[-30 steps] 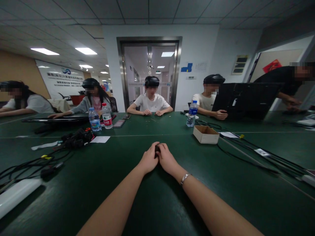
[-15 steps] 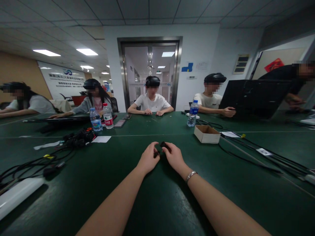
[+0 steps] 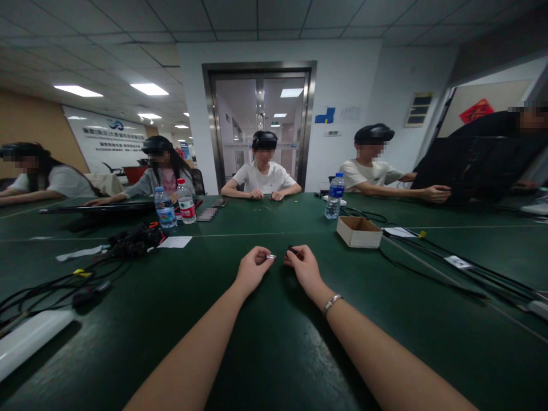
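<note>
My left hand (image 3: 252,270) pinches a small silvery metallic piece (image 3: 270,257) between thumb and fingertips, its bright end pointing right. My right hand (image 3: 306,267), with a silver band on its wrist, is closed on a small black object (image 3: 291,250) that peeks out above the thumb. A short gap separates the two pieces, and both hands are just over the green tabletop (image 3: 274,331). Both items are too small and too covered by fingers to tell their kind.
An open cardboard box (image 3: 358,233) and a water bottle (image 3: 334,197) stand right of my hands. Cables (image 3: 462,262) run along the right. To the left are a black cable bundle (image 3: 135,240), two bottles and a white device (image 3: 34,342). Several people sit around the table.
My hands have moved slightly apart, and the silvery piece now shows in my left fingers. At the right, a person has shifted the large black screen farther right.
</note>
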`<state>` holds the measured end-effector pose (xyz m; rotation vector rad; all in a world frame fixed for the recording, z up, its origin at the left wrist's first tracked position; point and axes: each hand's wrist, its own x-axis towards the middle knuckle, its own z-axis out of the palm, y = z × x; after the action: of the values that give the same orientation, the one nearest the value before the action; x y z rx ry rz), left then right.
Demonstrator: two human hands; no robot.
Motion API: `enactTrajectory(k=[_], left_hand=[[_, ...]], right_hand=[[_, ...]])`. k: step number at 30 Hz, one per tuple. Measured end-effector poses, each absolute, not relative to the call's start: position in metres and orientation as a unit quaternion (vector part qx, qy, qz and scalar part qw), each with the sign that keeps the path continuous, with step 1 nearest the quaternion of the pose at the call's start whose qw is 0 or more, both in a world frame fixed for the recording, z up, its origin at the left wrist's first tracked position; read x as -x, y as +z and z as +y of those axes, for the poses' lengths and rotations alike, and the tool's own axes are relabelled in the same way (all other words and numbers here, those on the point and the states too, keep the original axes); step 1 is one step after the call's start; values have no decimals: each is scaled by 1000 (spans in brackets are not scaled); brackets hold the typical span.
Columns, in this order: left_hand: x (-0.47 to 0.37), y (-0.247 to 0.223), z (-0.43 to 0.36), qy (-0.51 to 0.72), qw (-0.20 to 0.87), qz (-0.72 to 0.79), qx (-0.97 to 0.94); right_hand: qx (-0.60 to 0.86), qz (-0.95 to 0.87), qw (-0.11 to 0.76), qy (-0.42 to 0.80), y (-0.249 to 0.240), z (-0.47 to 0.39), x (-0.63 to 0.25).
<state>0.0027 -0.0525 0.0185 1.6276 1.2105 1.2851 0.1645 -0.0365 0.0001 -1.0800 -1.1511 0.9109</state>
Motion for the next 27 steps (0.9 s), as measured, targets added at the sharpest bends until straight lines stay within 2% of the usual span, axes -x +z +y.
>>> enactTrajectory(k=[16,27], left_hand=[[-2,16,-46,549,394,442,-590],[-1,17,-47,536,385,426,-619]], right_hand=[[393,-462,586,538,16,-50,-157],[401,-492,562,531,17,-52,-160]])
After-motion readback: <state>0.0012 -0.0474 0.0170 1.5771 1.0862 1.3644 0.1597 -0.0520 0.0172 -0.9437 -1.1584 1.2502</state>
